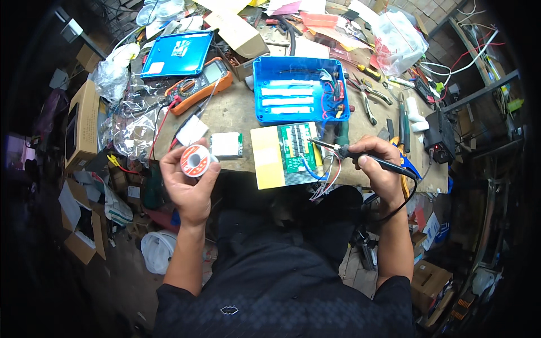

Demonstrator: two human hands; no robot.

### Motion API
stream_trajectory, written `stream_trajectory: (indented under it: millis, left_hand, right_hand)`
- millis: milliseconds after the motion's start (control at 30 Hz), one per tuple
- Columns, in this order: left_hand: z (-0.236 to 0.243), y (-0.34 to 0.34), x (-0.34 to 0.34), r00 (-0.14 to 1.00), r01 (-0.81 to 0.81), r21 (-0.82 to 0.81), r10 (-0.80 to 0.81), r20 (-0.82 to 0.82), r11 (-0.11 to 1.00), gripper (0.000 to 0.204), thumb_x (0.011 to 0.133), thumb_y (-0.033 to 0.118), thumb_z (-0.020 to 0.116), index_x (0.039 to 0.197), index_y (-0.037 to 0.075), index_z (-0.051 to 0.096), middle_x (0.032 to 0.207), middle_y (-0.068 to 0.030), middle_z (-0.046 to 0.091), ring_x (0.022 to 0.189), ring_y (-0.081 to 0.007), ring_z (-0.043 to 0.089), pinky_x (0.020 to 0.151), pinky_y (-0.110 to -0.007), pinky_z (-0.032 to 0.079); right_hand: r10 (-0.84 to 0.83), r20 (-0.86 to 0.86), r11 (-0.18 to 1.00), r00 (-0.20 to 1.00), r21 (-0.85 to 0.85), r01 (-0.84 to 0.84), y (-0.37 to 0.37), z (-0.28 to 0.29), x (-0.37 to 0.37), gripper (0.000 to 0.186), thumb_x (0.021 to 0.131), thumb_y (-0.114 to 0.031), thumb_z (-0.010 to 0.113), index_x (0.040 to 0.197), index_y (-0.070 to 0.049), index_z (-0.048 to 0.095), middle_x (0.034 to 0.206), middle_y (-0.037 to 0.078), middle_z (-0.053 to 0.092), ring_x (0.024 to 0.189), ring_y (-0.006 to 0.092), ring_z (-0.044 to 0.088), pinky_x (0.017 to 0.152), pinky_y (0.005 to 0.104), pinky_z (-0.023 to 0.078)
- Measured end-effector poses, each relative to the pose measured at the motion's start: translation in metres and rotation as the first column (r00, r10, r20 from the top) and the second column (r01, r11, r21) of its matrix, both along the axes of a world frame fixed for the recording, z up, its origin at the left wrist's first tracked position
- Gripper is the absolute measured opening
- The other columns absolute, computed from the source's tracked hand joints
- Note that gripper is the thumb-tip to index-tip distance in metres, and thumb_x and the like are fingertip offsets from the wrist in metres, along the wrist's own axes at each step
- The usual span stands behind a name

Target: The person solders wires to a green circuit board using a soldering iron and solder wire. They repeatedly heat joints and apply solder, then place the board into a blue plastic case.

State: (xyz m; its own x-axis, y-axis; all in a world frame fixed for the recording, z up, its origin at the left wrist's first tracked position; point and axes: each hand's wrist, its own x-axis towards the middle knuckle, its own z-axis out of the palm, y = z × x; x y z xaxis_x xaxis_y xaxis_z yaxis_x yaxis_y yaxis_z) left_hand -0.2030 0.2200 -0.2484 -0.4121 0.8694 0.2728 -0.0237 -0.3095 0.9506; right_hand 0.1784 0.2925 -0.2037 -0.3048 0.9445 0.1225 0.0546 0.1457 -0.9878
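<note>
My left hand (190, 188) grips a solder spool (195, 161) with a white rim and a red-and-white label, to the left of the work. In my right hand (378, 163) is a black soldering iron (389, 164), held like a pen, its tip pointing left at the green circuit board (292, 147). Whether the tip touches the board I cannot tell. The board lies on a yellow sheet (265, 158) at the table's front edge. A thick blue wire (309, 169) and several thin wires (337, 172) run from the board's right side.
Behind the board stands an open blue box (301, 115) with wiring inside. Left of it are an orange multimeter (197, 87), a blue lid (176, 53) and a white-covered module (226, 145). Pliers (369, 97), cutters (402, 121) and a black power unit (439, 138) lie to the right.
</note>
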Motion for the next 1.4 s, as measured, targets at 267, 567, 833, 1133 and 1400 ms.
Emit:
stream_trajectory:
  millis: [267, 567, 833, 1133, 1400]
  left_hand:
    - [-0.025, 0.012, -0.018, 0.994, -0.042, 0.002, 0.042, -0.099, 0.999, 0.055, 0.097, 0.001, 0.079, 0.138, 0.002, 0.042, 0.144, -0.0273, 0.064, 0.131, -0.0277, 0.066, 0.112, -0.039, 0.053]
    - [-0.043, 0.025, -0.047, 0.972, -0.068, -0.07, 0.051, -0.228, 0.995, 0.052, 0.1, 0.005, 0.079, 0.137, 0.001, 0.042, 0.146, -0.0268, 0.063, 0.132, -0.025, 0.065, 0.112, -0.036, 0.052]
    - [-0.043, 0.037, -0.06, 0.876, -0.145, -0.094, 0.084, -0.474, 0.985, 0.056, 0.098, 0.004, 0.079, 0.139, -0.001, 0.042, 0.146, -0.026, 0.063, 0.127, -0.0222, 0.065, 0.112, -0.035, 0.051]
    - [-0.044, 0.037, -0.058, 0.701, -0.286, 0.03, 0.23, -0.675, 0.958, 0.06, 0.092, 0.012, 0.088, 0.139, -0.002, 0.053, 0.138, -0.0198, 0.064, 0.125, -0.0295, 0.066, 0.109, -0.04, 0.052]
    - [-0.042, 0.035, -0.052, 0.703, -0.289, 0.016, 0.223, -0.675, 0.957, 0.065, 0.091, 0.014, 0.086, 0.144, -0.002, 0.052, 0.135, -0.0195, 0.064, 0.123, -0.0306, 0.066, 0.108, -0.041, 0.052]
  right_hand:
    - [0.017, -0.001, 1.0, 1.0, 0.003, -0.017, 0.002, -0.003, 0.002, 0.024, 0.093, -0.011, 0.071, 0.111, 0.005, 0.077, 0.1, 0.006, 0.073, 0.09, 0.0109, 0.064, 0.082, 0.0263, 0.05]
    - [0.001, 0.002, 1.0, 1.0, -0.005, -0.001, 0.001, 0.0, 0.003, 0.024, 0.092, -0.01, 0.071, 0.11, 0.004, 0.077, 0.101, 0.006, 0.073, 0.092, 0.0124, 0.065, 0.084, 0.0277, 0.05]
    - [-0.005, 0.016, 1.0, 1.0, -0.003, 0.005, 0.001, 0.001, 0.002, 0.024, 0.091, -0.01, 0.07, 0.109, 0.004, 0.078, 0.1, 0.006, 0.073, 0.092, 0.0121, 0.065, 0.084, 0.0278, 0.051]
    - [0.01, 0.018, 1.0, 1.0, 0.028, -0.01, -0.001, 0.002, 0.0, 0.023, 0.091, -0.007, 0.069, 0.109, 0.005, 0.078, 0.099, 0.008, 0.072, 0.093, 0.0145, 0.065, 0.086, 0.0293, 0.051]
    - [-0.002, 0.012, 1.0, 1.0, 0.018, 0.002, -0.002, 0.0, 0.001, 0.024, 0.091, -0.008, 0.07, 0.109, 0.005, 0.078, 0.101, 0.008, 0.073, 0.095, 0.0143, 0.066, 0.087, 0.0295, 0.051]
